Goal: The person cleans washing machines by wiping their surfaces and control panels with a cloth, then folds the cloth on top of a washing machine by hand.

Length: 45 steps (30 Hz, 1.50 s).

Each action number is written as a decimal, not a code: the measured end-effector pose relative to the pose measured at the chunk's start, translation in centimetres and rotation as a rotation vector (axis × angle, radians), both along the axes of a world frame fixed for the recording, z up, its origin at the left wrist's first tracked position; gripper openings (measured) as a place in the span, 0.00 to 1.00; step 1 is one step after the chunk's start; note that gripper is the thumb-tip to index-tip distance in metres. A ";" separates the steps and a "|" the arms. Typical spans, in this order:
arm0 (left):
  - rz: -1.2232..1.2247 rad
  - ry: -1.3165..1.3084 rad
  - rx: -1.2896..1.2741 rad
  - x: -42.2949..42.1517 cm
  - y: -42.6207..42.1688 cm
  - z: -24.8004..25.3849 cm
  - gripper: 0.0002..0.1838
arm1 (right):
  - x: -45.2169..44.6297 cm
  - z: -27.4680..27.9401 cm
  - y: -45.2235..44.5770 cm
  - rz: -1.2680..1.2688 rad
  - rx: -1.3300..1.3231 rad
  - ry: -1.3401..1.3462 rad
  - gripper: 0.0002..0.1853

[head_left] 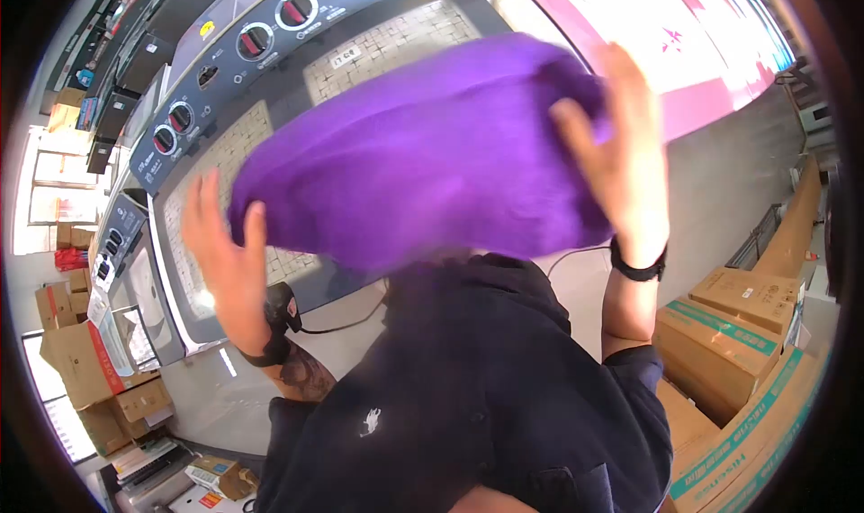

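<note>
A bunched purple cloth (423, 153), smeared by motion, spans the space between my two hands, above the near edge of a washing machine. My left hand (225, 256) is at its left end, with thumb and fingers stretched apart around the tip. At the right end is my right hand (625, 148), its thumb over the cloth's edge and its fingers extended. Both hands look open; whether the palms press on the cloth cannot be made out. Under the cloth lies the machine's dark lid (382, 54) with see-through panels.
The control panel (261, 40) with several knobs runs along the far side. A second machine (126, 270) stands at left. Cardboard boxes (720, 351) are stacked at right, more boxes (99, 369) at left. A pink surface (693, 108) lies at upper right, and a cable (346, 327) hangs near my left wrist.
</note>
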<state>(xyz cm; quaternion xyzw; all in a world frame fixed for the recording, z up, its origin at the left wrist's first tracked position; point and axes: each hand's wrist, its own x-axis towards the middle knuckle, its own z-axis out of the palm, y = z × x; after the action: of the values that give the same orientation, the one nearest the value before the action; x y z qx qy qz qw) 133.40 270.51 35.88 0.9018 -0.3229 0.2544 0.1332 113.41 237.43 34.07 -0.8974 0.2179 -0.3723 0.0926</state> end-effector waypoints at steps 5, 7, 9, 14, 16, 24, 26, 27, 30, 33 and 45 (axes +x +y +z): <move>-0.165 0.386 0.028 -3.9 -1.1 -3.9 0.29 | 2.3 -4.0 4.6 0.362 0.166 0.438 0.31; -0.112 0.474 0.154 -5.8 -1.9 -5.9 0.28 | 2.6 -7.2 6.0 0.358 0.082 0.494 0.29; -0.007 0.505 0.270 -6.7 -2.6 -8.1 0.27 | 2.6 -8.2 6.4 0.348 -0.005 0.508 0.28; -0.184 0.549 0.195 -8.4 -0.1 -6.1 0.21 | -0.5 -8.1 4.7 0.400 0.119 0.482 0.24; -0.266 0.782 -0.038 -7.6 1.3 -6.4 0.17 | -1.9 -9.8 3.1 0.380 0.284 0.340 0.24; -0.031 0.538 0.182 -7.4 -3.8 -7.7 0.28 | 2.9 -9.8 5.9 -0.013 -0.005 0.409 0.27; -0.035 0.595 0.231 -7.4 -2.0 -9.1 0.35 | 3.0 -9.7 7.1 0.129 0.006 0.408 0.27; -0.019 0.599 0.231 -7.4 -0.8 -9.1 0.35 | 2.8 -9.7 7.5 0.194 0.018 0.404 0.27; 0.107 0.610 0.213 -6.1 3.3 -9.5 0.37 | 1.9 -9.6 8.5 0.381 0.045 0.423 0.27; 0.178 0.602 0.229 -4.2 4.2 -9.6 0.38 | 2.4 -8.7 8.6 0.418 0.056 0.406 0.26; -0.052 0.601 0.331 -8.5 -5.4 -8.7 0.41 | 4.0 -9.1 7.2 0.420 0.126 0.207 0.21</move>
<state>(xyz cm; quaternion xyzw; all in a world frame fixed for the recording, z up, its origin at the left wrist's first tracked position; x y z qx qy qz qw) 124.88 265.06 27.17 0.9373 -0.3290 -0.0822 0.0807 117.43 244.63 24.94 -0.9488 0.0577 -0.2367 0.2008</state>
